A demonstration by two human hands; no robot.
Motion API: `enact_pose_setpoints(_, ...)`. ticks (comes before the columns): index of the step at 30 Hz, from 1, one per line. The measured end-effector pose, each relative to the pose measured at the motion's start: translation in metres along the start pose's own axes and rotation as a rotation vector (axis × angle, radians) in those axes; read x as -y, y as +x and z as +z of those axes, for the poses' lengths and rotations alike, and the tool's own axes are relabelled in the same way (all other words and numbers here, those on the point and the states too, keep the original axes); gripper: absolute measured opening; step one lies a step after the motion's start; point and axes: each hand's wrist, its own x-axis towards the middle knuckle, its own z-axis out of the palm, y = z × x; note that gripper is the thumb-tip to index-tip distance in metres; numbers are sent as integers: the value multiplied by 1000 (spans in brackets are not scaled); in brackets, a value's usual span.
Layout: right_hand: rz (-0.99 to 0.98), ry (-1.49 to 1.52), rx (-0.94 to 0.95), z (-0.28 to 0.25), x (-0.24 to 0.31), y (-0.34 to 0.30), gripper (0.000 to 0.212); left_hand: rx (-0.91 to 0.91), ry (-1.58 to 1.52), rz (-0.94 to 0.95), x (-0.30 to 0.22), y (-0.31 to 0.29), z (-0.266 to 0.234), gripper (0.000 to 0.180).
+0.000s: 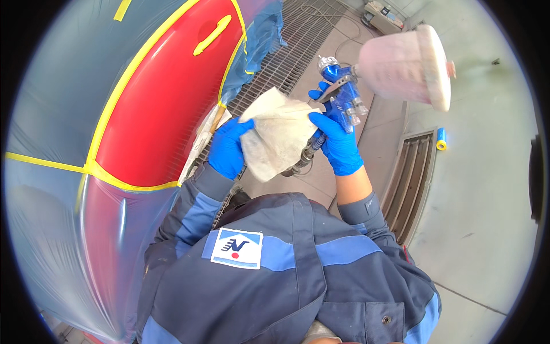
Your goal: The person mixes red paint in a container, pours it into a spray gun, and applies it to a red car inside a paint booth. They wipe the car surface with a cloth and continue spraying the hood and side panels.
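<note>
In blue gloves, both my hands hold a pale cream cloth [278, 135] spread between them. My left hand [229, 148] grips its left edge. The fingers of my right hand [338, 140] pinch the cloth's right corner while the same hand also grips a blue spray gun [342, 94]. A large pinkish-white paint cup [398, 67] is fixed to the gun and tilts out to the right. The gun's hose fitting [306, 156] shows below the cloth, which hides part of it.
At left stands a red car panel [166, 97] with a yellow-taped handle [212, 35], bordered by yellow tape [112, 129] and plastic sheeting [51, 103]. Metal floor grating [286, 49] runs beside it. A wall vent [408, 178] and a blue-yellow roll [441, 139] lie to the right.
</note>
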Motion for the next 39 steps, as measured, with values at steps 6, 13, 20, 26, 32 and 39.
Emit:
enact_pose_setpoints(6,161,107,79,0,-8,-13,65,287,259,220,40,11,-19,55)
enact_pose_setpoints(13,122,103,170,-32,1,-36,68,117,79,-343,20,-9,-97,61)
enact_pose_setpoints(20,147,-80,307,-93,31,-74,65,-37,1085,-169,57,-31,44,39)
enact_pose_setpoints(26,163,-173,360,-110,45,-82,68,-1,1179,-17,65,-45,111,33)
enact_pose_setpoints(32,209,6,320,-103,44,-91,69,-51,1051,19,34,-61,45,36)
enact_pose_setpoints(39,335,67,390,-113,42,-85,64,198,1252,315,51,-35,103,63)
